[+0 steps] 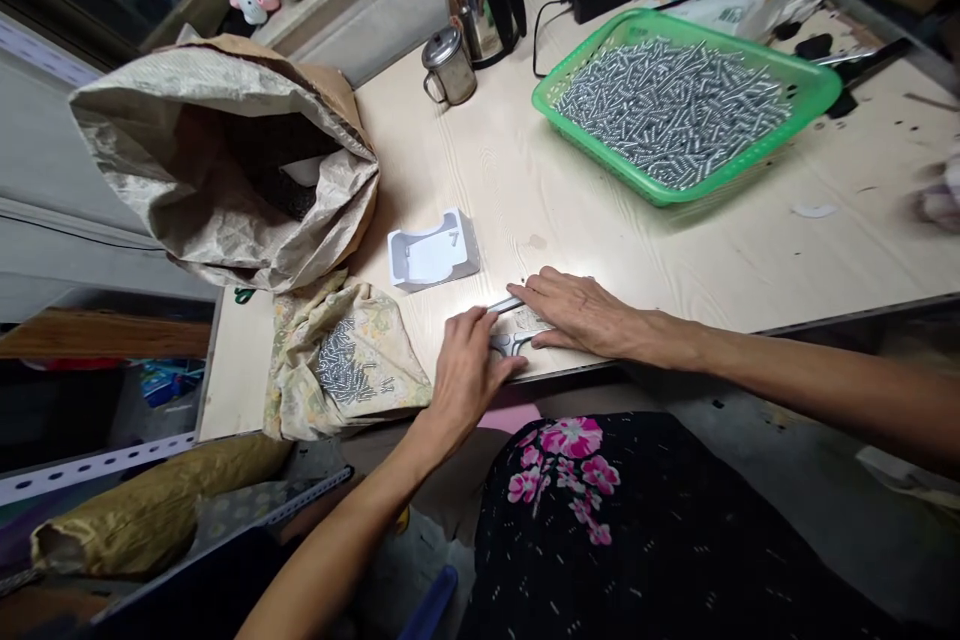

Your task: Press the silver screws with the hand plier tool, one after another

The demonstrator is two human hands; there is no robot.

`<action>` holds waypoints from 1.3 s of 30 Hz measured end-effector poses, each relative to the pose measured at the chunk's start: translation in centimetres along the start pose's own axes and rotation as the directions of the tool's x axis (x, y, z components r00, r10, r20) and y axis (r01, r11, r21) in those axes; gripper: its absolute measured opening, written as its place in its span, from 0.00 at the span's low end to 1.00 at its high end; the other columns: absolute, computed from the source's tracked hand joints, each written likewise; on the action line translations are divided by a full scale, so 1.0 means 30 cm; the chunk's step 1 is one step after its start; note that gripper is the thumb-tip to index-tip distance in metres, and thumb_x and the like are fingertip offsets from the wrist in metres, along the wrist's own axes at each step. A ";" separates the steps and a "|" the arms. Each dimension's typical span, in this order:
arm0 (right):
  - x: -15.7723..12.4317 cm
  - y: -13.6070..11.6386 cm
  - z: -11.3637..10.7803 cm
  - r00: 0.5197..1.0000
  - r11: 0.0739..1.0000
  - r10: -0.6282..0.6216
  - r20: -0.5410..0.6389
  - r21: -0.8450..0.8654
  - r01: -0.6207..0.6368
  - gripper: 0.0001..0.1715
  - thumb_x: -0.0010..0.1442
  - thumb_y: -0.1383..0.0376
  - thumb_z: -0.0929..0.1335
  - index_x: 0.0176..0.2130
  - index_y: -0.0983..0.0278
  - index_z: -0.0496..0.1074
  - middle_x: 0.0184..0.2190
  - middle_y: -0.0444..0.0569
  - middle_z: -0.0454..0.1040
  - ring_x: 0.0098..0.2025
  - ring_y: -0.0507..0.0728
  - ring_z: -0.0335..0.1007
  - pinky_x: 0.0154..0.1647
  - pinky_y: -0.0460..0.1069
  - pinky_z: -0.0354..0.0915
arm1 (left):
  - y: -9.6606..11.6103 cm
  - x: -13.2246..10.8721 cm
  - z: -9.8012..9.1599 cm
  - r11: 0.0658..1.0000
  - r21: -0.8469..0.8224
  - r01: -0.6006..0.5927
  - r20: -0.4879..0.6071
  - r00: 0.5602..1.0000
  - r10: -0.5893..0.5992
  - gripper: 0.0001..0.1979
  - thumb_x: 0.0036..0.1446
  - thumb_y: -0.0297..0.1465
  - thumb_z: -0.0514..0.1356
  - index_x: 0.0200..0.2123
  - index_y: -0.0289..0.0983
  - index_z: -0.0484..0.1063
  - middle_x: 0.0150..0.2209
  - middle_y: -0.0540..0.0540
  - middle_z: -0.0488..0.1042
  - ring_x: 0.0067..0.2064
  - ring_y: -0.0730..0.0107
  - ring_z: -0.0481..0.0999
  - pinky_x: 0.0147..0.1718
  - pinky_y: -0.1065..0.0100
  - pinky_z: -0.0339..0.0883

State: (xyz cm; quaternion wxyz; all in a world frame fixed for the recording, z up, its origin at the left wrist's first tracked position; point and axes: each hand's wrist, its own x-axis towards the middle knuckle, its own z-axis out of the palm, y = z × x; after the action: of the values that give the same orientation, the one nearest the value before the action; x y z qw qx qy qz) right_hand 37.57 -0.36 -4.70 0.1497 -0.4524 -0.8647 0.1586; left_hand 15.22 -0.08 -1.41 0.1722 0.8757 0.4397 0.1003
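Head view. The grey metal piece (pixel 514 343) lies on the counter (pixel 465 155), close to its near edge, between the two hands. Its long axis appears to run roughly from side to side, along that edge. The left hand (pixel 466 360) meets the left end, its fingers curled and its thumb set opposite, the gap between them occupied by the piece. The right hand (pixel 574 312) meets the right end, its fingers stretched flatter along the far side and its thumb along the near side, also pinching the piece. Neither hand is the nearer, as both touch it.

Beyond the piece and slightly to its left stands the white tray (pixel 431 255), with a few small pins in it; the left hand is the closer to it. To the left of that hand, a patterned cloth (pixel 397 360) bears loose pins (pixel 345 365). The green basket (pixel 660 194), heaped with similar pins, stands farther off, beyond the right hand.

Hard to make out: the ends of the piece are covered by the fingers, and it cannot be told whether the thin bar on the far side belongs to it. The depths of the sack (pixel 225 250) are dark. A blurred shape (pixel 941 200) is cut off at the right border.
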 end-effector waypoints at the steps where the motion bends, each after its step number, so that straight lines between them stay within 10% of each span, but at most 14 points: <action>1: -0.004 0.001 -0.001 1.000 1.000 0.005 0.002 -0.009 -0.005 0.35 0.62 0.57 0.68 0.62 0.69 0.57 0.48 0.61 0.70 0.49 0.65 0.63 0.43 0.56 0.65 | 0.003 0.027 0.009 0.996 0.022 -0.091 0.047 0.995 0.090 0.30 0.57 0.39 0.65 0.59 0.35 0.64 0.60 0.33 0.66 0.61 0.49 0.64 0.57 0.50 0.63; 8: -0.043 0.013 -0.049 0.995 0.989 0.102 0.018 -0.105 -0.100 0.34 0.55 0.54 0.73 0.55 0.67 0.64 0.48 0.59 0.70 0.48 0.65 0.64 0.44 0.56 0.64 | -0.018 0.161 0.023 0.959 0.101 -0.264 0.296 0.929 0.224 0.33 0.57 0.37 0.65 0.61 0.33 0.59 0.57 0.35 0.67 0.54 0.51 0.66 0.55 0.53 0.65; 15: -0.014 -0.028 -0.029 0.994 0.976 0.105 0.039 -0.194 -0.096 0.07 0.62 0.66 0.68 0.40 0.68 0.71 0.39 0.55 0.72 0.41 0.60 0.64 0.39 0.53 0.59 | 0.031 0.140 0.030 0.976 0.176 -0.126 0.261 0.962 0.077 0.19 0.60 0.35 0.62 0.53 0.36 0.68 0.45 0.42 0.72 0.47 0.55 0.68 0.46 0.57 0.68; 21: -0.002 -0.008 0.022 0.998 0.987 0.065 0.017 -0.145 -0.062 0.11 0.67 0.69 0.62 0.34 0.64 0.71 0.32 0.50 0.72 0.35 0.57 0.63 0.36 0.52 0.58 | 0.044 0.142 0.039 0.980 0.189 -0.064 0.283 0.959 0.008 0.08 0.63 0.33 0.59 0.42 0.35 0.74 0.41 0.41 0.74 0.45 0.55 0.69 0.43 0.57 0.68; 24: -0.012 0.006 0.013 0.998 0.989 0.054 -0.007 -0.140 -0.055 0.10 0.64 0.64 0.66 0.45 0.67 0.71 0.42 0.55 0.73 0.44 0.61 0.66 0.41 0.55 0.62 | 0.013 0.137 0.035 0.991 0.116 -0.065 0.216 0.976 0.039 0.17 0.60 0.33 0.63 0.51 0.35 0.71 0.46 0.40 0.74 0.49 0.54 0.69 0.47 0.56 0.68; 27: -0.034 0.006 -0.009 0.996 0.993 0.000 -0.090 -0.115 -0.010 0.29 0.61 0.57 0.70 0.57 0.69 0.65 0.57 0.64 0.65 0.57 0.67 0.59 0.51 0.59 0.62 | -0.039 0.105 -0.004 0.999 -0.014 -0.037 0.057 0.998 0.037 0.29 0.57 0.37 0.66 0.60 0.36 0.64 0.57 0.37 0.68 0.57 0.53 0.66 0.54 0.55 0.65; 29: -0.048 -0.006 -0.015 0.993 0.996 -0.008 -0.117 -0.086 -0.002 0.29 0.61 0.56 0.70 0.56 0.69 0.66 0.58 0.63 0.64 0.57 0.67 0.58 0.52 0.59 0.61 | -0.068 0.065 -0.042 0.995 -0.056 0.079 -0.035 0.996 -0.081 0.21 0.61 0.38 0.62 0.54 0.36 0.70 0.53 0.38 0.71 0.55 0.56 0.68 0.53 0.57 0.65; 33: -0.052 -0.043 0.021 0.996 0.999 0.006 -0.092 -0.050 -0.011 0.15 0.65 0.59 0.67 0.47 0.66 0.71 0.44 0.55 0.71 0.46 0.62 0.62 0.46 0.55 0.60 | -0.079 -0.018 -0.082 0.933 0.055 0.356 0.028 0.933 -0.358 0.16 0.62 0.41 0.59 0.29 0.36 0.76 0.34 0.43 0.73 0.42 0.60 0.72 0.40 0.64 0.64; 39: -0.021 -0.070 0.105 0.987 0.993 -0.024 -0.157 -0.116 0.005 0.07 0.67 0.67 0.64 0.37 0.65 0.70 0.35 0.50 0.71 0.39 0.58 0.61 0.40 0.53 0.52 | -0.067 -0.006 -0.042 0.860 0.072 0.505 0.344 0.797 -0.497 0.17 0.53 0.42 0.63 0.20 0.36 0.73 0.25 0.48 0.72 0.30 0.68 0.70 0.27 0.69 0.54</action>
State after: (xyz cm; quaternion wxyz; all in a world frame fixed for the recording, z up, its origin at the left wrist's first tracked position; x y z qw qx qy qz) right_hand 35.08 -2.46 -6.77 0.1928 -0.4651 -0.8611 0.0711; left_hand 13.22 1.16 -1.03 0.2782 0.7297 0.6163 -0.1014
